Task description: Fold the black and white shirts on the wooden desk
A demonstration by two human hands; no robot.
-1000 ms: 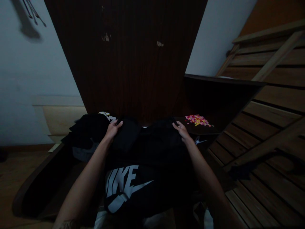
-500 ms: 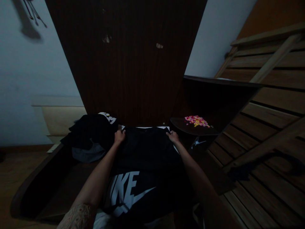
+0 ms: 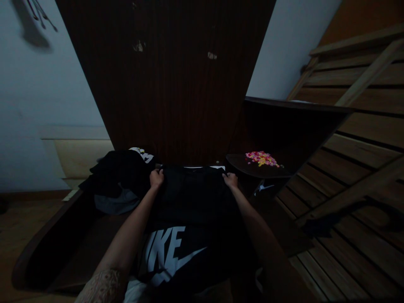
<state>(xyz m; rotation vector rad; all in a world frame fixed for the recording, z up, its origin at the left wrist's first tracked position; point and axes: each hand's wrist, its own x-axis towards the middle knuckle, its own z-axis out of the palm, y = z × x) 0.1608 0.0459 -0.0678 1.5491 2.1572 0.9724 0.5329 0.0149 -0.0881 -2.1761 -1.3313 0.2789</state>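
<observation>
A black T-shirt (image 3: 195,198) with a large pale NIKE print and swoosh is spread in front of me, its neckline toward the dark panel. My left hand (image 3: 156,178) pinches its far left corner, near the shoulder. The far right corner is gripped by my right hand (image 3: 230,180), thumb against the cloth. A strip of something white (image 3: 217,167) shows behind the shirt's far edge. Left of my left hand lies a heap of dark clothes (image 3: 118,174), with a grey piece at its base and a white print on top.
A tall dark wooden panel (image 3: 167,84) rises behind the shirt. At the right, a rounded dark shelf (image 3: 240,164) bears a pile of small pink and yellow pieces (image 3: 262,158). Wooden slats (image 3: 362,176) lean beyond it. A dark curved edge (image 3: 28,256) runs along the left.
Both hands have come closer together and slightly lower, and the shirt's far edge now lies straighter. The white strip behind it has come into view. Over the last half second little has moved.
</observation>
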